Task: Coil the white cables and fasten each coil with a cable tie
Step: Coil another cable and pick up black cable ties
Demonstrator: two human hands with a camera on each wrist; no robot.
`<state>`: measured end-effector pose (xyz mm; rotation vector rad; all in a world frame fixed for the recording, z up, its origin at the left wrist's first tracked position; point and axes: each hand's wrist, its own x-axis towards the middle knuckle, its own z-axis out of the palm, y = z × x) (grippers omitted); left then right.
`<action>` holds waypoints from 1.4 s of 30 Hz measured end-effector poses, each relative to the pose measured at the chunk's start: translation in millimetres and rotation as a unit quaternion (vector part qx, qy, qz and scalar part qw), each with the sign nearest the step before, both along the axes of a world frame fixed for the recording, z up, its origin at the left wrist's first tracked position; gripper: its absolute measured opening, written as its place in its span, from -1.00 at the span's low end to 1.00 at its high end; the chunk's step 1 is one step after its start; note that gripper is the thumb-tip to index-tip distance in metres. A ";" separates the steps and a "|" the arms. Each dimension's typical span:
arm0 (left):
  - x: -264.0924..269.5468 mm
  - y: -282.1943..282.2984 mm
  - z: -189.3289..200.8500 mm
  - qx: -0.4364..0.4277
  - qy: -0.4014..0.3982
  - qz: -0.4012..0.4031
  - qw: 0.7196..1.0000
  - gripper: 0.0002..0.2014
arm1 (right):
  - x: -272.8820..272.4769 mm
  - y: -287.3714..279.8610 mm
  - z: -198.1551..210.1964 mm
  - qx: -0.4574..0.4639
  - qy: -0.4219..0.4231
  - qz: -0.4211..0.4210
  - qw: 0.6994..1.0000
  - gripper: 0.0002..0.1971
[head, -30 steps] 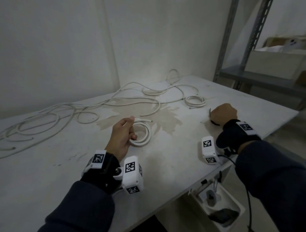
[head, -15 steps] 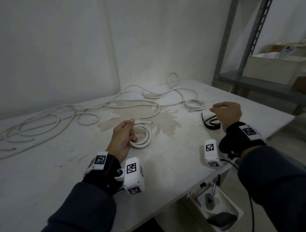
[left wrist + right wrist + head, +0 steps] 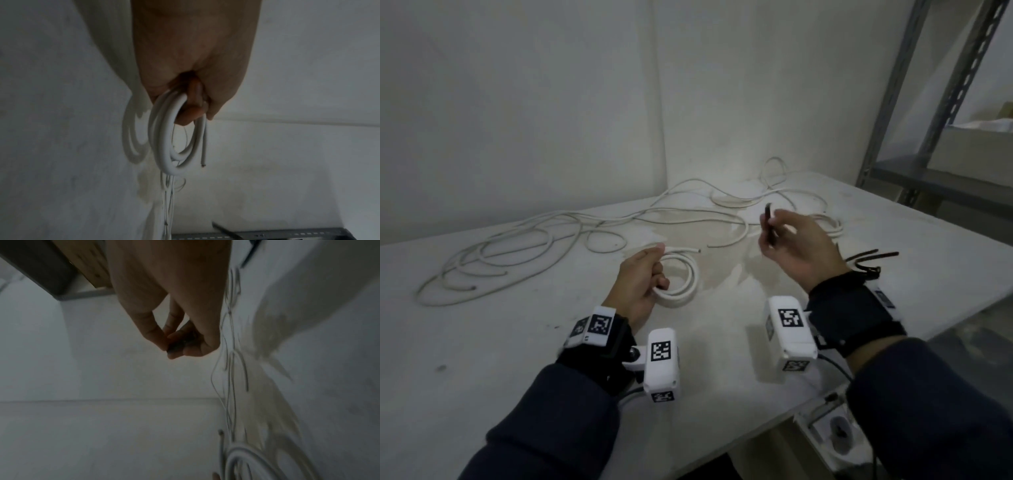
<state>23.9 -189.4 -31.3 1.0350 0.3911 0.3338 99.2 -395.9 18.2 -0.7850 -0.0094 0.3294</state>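
Observation:
My left hand [image 3: 643, 281] grips a small coil of white cable [image 3: 683, 284] just above the middle of the white table [image 3: 482, 342]; in the left wrist view my fingers [image 3: 187, 113] curl through the coil [image 3: 170, 146] and its cut end hangs free. My right hand [image 3: 787, 240] is raised to the right of the coil and pinches a black cable tie [image 3: 768, 228] that stands upright between thumb and fingers. In the right wrist view the tie [image 3: 180, 344] is a dark blur in the pinch. More black ties [image 3: 869, 262] lie on the table behind my right wrist.
Long loose white cables [image 3: 534, 246] sprawl across the far half of the table towards the wall. Another small white coil [image 3: 828, 226] lies behind my right hand. Grey metal shelving [image 3: 935, 102] stands at the right, past the table's edge.
My right hand lifted off the pile of black ties with one tie and moved left and up toward the coil. My left hand kept holding the coil in place.

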 end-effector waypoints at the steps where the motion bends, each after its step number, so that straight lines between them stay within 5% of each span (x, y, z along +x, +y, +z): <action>1: -5.1 10.2 0.9 0.011 0.007 0.007 1.000 -0.80 | -7.0 17.2 -2.6 -0.007 0.002 0.032 0.999 -0.73; 9: -74.5 103.5 1.1 0.047 0.017 0.088 0.995 -0.71 | -51.4 146.6 -31.1 0.048 0.089 0.205 0.973 -0.76; 15: -88.6 135.3 -6.3 0.044 0.004 0.167 0.985 -0.74 | -76.2 210.8 -33.3 0.039 0.051 0.322 0.945 -0.63; 23: -83.0 141.1 -15.4 0.088 0.021 0.155 0.984 -0.75 | -74.1 226.1 -40.0 0.061 0.079 0.298 0.949 -0.65; 28: -81.7 141.0 -14.8 0.089 0.030 0.157 0.983 -0.74 | -81.7 227.9 -40.1 0.022 0.047 0.298 0.953 -0.87; 35: -84.0 139.1 -13.6 0.101 0.037 0.138 0.985 -0.79 | -84.0 224.5 -40.2 -0.094 -0.074 0.273 0.955 -0.80; 42: -84.9 136.1 -11.3 0.104 0.043 0.114 0.987 -0.79 | -80.6 221.2 -40.6 -0.252 -0.207 0.221 0.919 -0.78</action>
